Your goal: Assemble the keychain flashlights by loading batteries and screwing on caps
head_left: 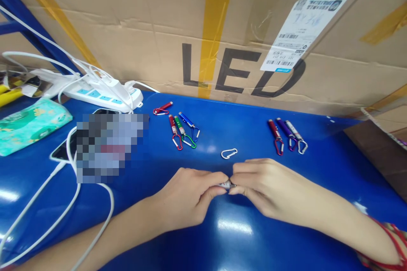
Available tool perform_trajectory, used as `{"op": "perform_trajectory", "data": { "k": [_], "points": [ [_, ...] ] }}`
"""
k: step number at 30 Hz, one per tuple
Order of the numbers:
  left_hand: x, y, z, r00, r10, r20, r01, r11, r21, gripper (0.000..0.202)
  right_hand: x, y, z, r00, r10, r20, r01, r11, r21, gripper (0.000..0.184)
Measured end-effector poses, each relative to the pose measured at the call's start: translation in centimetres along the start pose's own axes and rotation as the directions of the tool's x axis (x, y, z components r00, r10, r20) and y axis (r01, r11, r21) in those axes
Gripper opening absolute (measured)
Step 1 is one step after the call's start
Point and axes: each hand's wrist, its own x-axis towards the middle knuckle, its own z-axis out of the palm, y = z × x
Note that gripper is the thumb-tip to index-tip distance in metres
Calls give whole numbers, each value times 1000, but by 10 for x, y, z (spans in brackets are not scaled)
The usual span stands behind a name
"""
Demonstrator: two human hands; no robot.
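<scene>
My left hand (193,192) is closed, pinching a small silver keychain flashlight (225,185) between thumb and fingers. At its other end my right hand (263,182) is also closed, its thumb and fingertips gripping the tip; most of the flashlight is hidden by fingers. Just beyond my hands a loose silver carabiner (229,153) lies on the blue table (235,237). Farther left lie a red flashlight (172,124), a green one (179,125) and a blue one (186,120), each with a carabiner. Another red flashlight (163,108) lies behind them.
At right lie red (272,127), purple (284,128) and silver (291,128) flashlights with carabiners. A large cardboard box (152,29) stands along the back. White cables (111,203) cross the left side near a power strip (104,97), a tissue pack (34,125) and a phone (63,149).
</scene>
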Motion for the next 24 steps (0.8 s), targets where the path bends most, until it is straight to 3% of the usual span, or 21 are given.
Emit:
{"op": "perform_trajectory", "data": {
  "k": [6, 13, 19, 24],
  "points": [
    [4, -13, 8, 999, -30, -14, 31, 998, 58, 22, 4, 5, 5, 991, 122, 48, -127, 984, 123, 19],
    [8, -13, 6, 995, -90, -44, 87, 995, -50, 16, 1, 14, -1, 994, 110, 18, -111, 965, 236, 23],
    [11, -10, 1, 951, -281, -131, 266, 956, -120, 14, -3, 44, 5, 971, 170, -169, -168, 985, 23, 29],
    [13, -12, -3, 916, -353, -192, 308, 924, -227, 22, 2, 63, 15, 978, 125, -165, -139, 987, -81, 25]
  ]
}}
